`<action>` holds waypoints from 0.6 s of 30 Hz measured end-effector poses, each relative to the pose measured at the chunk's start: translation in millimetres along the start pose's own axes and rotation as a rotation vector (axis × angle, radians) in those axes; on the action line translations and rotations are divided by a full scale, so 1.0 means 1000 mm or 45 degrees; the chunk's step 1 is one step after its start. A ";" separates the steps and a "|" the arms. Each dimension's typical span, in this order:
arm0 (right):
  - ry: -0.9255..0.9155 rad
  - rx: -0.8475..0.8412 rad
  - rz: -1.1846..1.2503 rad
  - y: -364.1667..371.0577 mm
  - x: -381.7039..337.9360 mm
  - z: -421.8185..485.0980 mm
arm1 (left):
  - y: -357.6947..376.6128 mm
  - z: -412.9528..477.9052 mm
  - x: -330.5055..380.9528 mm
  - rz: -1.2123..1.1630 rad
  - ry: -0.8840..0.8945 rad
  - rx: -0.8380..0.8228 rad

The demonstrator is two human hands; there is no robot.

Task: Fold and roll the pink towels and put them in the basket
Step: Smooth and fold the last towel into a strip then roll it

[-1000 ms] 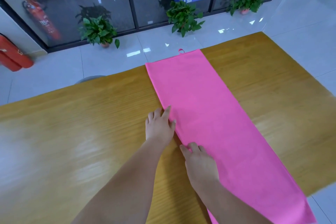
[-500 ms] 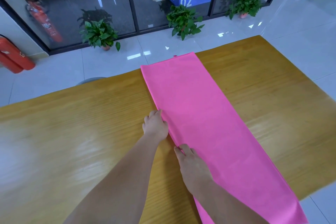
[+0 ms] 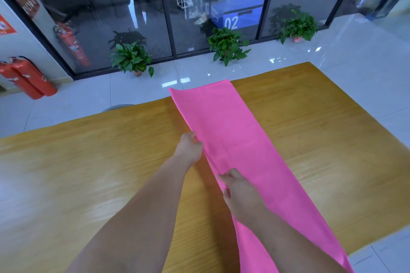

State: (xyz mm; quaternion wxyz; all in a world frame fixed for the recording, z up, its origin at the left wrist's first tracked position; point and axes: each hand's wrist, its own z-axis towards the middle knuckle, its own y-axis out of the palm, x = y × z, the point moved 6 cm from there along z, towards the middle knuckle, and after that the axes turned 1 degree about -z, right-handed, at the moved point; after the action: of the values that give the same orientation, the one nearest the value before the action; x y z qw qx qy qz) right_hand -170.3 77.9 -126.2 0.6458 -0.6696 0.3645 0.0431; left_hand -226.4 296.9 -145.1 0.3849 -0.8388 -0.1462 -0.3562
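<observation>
A long pink towel (image 3: 248, 150) lies lengthwise across the wooden table (image 3: 88, 173), running from the far edge to the near right edge, where its end hangs over. My left hand (image 3: 189, 148) pinches the towel's left long edge, and that edge is raised off the table. Nearer to me, my right hand (image 3: 239, 190) grips the same edge with curled fingers. No basket is in view.
Beyond the table's far edge is a white tiled floor with three potted plants (image 3: 132, 58) along a glass wall. Red fire extinguishers (image 3: 28, 77) stand at the left. A grey round object (image 3: 117, 107) peeks out behind the table's far edge.
Both hands went from lying flat at the towel's left edge to gripping it. The left edge has lifted off the table.
</observation>
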 end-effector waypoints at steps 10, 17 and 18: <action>0.005 0.113 0.187 -0.084 0.092 0.010 | 0.052 -0.012 0.101 -0.298 0.051 -0.049; 0.145 0.122 0.258 -0.111 0.185 0.020 | 0.129 -0.002 0.159 -0.212 0.104 -0.143; 0.185 0.097 0.253 -0.109 0.198 0.020 | 0.143 0.002 0.161 -0.175 0.115 -0.192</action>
State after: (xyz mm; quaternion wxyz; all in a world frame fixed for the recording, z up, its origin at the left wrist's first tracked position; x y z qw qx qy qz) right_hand 42.6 -0.6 -143.1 0.6351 -0.6067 0.4761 0.0444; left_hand -37.8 198.9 -108.8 0.3015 -0.8366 -0.1587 -0.4290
